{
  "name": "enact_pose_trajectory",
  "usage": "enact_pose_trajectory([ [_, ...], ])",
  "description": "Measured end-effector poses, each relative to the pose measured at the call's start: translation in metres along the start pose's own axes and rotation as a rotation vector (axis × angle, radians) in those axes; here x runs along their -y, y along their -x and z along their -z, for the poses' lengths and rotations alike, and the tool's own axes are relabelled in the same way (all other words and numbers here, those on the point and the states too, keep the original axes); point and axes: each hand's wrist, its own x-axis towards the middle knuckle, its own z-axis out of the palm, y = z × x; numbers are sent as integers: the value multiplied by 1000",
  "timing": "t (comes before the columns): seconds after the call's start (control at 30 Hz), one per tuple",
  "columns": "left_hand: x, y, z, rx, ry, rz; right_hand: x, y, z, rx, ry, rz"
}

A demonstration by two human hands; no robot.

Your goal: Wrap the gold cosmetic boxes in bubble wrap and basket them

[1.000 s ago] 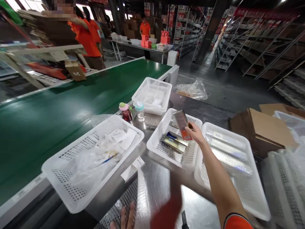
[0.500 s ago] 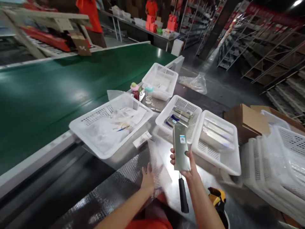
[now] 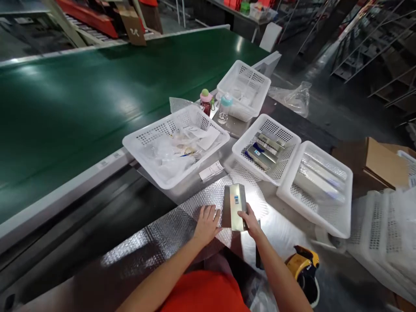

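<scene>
My right hand (image 3: 250, 219) grips a gold-coloured rectangular box (image 3: 237, 206) with a small blue and white label, holding it low over the bubble wrap. The bubble wrap (image 3: 152, 238) is a clear sheet spread across the metal table. On it, just left of the box, my left hand (image 3: 207, 223) lies flat with the fingers out. Beneath my right forearm a black handle (image 3: 258, 255) shows in part; in front of me to the right sits a yellow and black tape dispenser (image 3: 300, 268).
A white basket (image 3: 156, 175) of clear plastic bags stands left. Another basket (image 3: 243, 151) holds similar boxes; beside it, a third (image 3: 346, 208) holds bubble-wrapped ones. A green conveyor belt (image 3: 97, 112) runs behind. Stacked baskets (image 3: 367, 225) and a cardboard box (image 3: 383, 162) stand right.
My right hand has lowered the box toward the bubble wrap and turned it. The bubble wrap now lies flatter and farther forward under my left hand. The camera view has tilted downward.
</scene>
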Motion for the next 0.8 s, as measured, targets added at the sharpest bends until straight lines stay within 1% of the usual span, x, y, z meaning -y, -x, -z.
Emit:
enact_pose_trajectory([
  [0.07, 12, 18, 4, 14, -20, 130, -10, -11, 15, -52, -12, -33],
  [0.1, 17, 25, 5, 21, -19, 174, -12, -15, 21, -68, -32, -39],
  [0.17, 24, 31, 7, 51, 0, 206, -12, -22, 28, -45, -79, -35],
  [0.27, 31, 27, 8, 129, 35, 199, -5, -31, 37, 5, -200, -76],
  [0.37, 33, 18, 11, 202, 53, 201, 3, -35, 47, -5, -281, -105],
  [0.43, 34, 15, 11, 223, 67, 195, 5, -33, 53, 4, -218, -91],
  [0.5, 34, 15, 11, 221, 78, 194, 4, -29, 55, 14, -107, -49],
  [0.57, 33, 15, 9, 215, 84, 195, 4, -25, 48, -28, 75, 53],
  [0.6, 33, 15, 9, 217, 89, 195, 4, -22, 41, -64, 191, 107],
  [0.7, 32, 13, 10, 236, 102, 201, 4, -17, 9, -145, 629, 209],
  [0.8, 31, 12, 15, 248, 98, 209, 2, -14, -26, -160, 942, 270],
])
